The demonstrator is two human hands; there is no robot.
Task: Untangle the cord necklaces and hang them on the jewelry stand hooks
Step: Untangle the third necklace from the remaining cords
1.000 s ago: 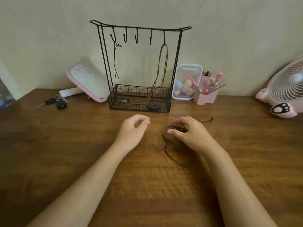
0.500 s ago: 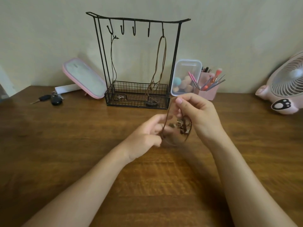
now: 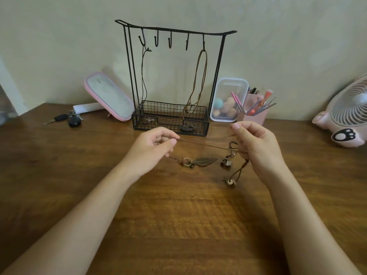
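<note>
- The left hand (image 3: pixel 153 149) is held above the wooden table (image 3: pixel 178 215). Its thumb and forefinger are closed in a pinch on a thin brown cord necklace (image 3: pixel 204 145), and the other fingers are loosely curled.
- The right hand (image 3: pixel 258 149) is raised at about the same height. Its fingers are curled round the far end of the cord, and the thumb is stretched upward.
- The cord is drawn taut in a straight line between the two sets of fingertips.
- A ring-and-leaf pendant (image 3: pixel 204 161) is carried on a lower strand, under the taut line and just right of the left fingers.
- A small metal charm (image 3: pixel 226 162) is seen dangling just left of the right fingers, and a beaded tail (image 3: pixel 230 182) is hung below them.
- Whether one necklace or several are held cannot be told.
- Beyond both hands, a black wire jewelry stand (image 3: pixel 178 30) is set against the wall.
- A black cord necklace (image 3: pixel 143 76) is hung from its leftmost hook and a brown looped necklace (image 3: pixel 198 76) from its rightmost.
</note>
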